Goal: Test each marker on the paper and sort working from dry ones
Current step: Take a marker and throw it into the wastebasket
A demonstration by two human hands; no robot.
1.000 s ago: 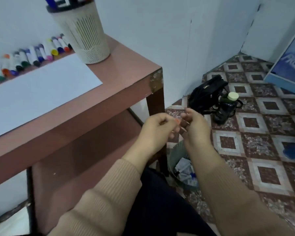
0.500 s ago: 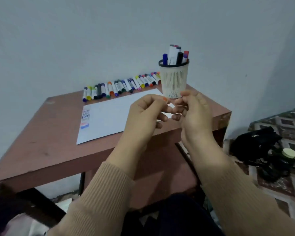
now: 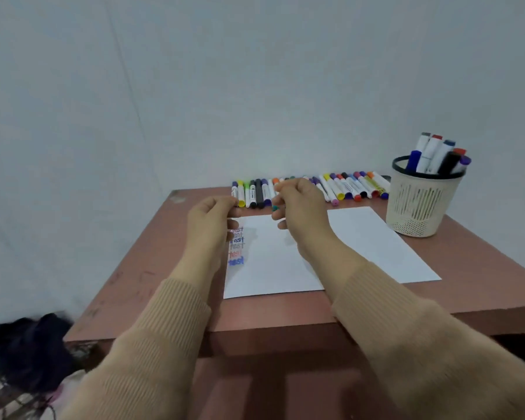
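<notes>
Pale wall stood behind a reddish table (image 3: 146, 262). The left hand (image 3: 209, 228) hovered with fingers curled beside the "test" lines on the paper (image 3: 270, 268); I could not tell whether it held anything. Markers (image 3: 346, 186) lay in a row along the far edge. The right hand (image 3: 303, 213) curled over them, a teal cap (image 3: 275, 208) just beneath; its grip was unclear. A cup (image 3: 419, 207) of markers stood rightmost.

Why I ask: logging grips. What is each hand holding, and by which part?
Right hand seems to pinch a green-capped marker near its cap; left hand: cannot tell.
</notes>
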